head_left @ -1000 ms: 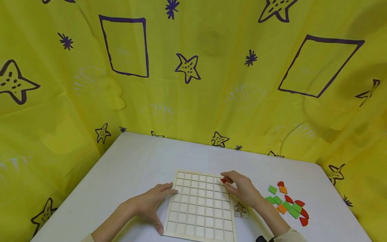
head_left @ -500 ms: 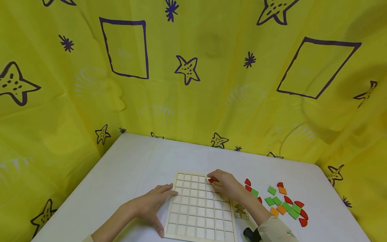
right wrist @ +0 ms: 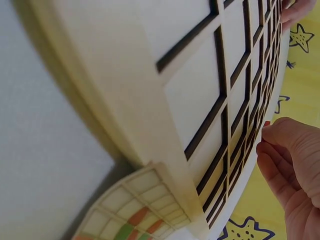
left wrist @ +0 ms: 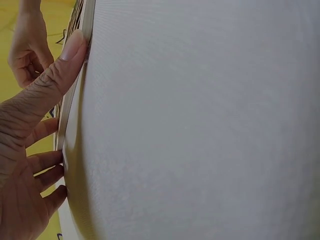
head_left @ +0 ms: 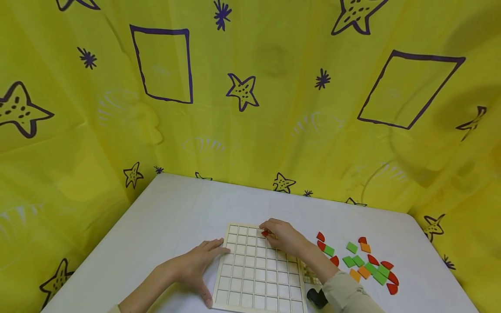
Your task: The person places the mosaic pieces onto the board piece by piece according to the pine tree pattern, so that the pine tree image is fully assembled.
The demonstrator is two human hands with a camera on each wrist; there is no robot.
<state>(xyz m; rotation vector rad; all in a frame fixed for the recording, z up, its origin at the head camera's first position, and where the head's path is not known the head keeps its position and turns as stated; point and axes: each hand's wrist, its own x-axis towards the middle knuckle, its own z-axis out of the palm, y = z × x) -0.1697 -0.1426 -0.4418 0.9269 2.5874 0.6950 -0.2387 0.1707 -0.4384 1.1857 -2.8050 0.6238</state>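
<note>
A wooden grid board (head_left: 243,272) with rows of square cells lies on the white table. Along its left edge is my left hand (head_left: 194,266), thumb at the near corner and fingers spread against the side. The left wrist view shows that thumb (left wrist: 72,55) laid along the rim. At the far edge of the grid, my right hand (head_left: 283,237) pinches a small red rounded tile (head_left: 265,233) between thumb and fingertips, over a top-row cell. Only a sliver of the red tile (right wrist: 267,123) shows in the right wrist view.
Several loose tiles, such as a green square tile (head_left: 352,248), an orange tile (head_left: 365,248) and a red rounded tile (head_left: 392,288), lie to the right. A pattern card (right wrist: 135,200) is by the board's right edge, partly under my right forearm. A yellow curtain (head_left: 250,130) surrounds the table.
My right hand has moved left along the board's far row with the red tile. Tiles once hidden behind the right forearm now show. The left hand keeps its place.
</note>
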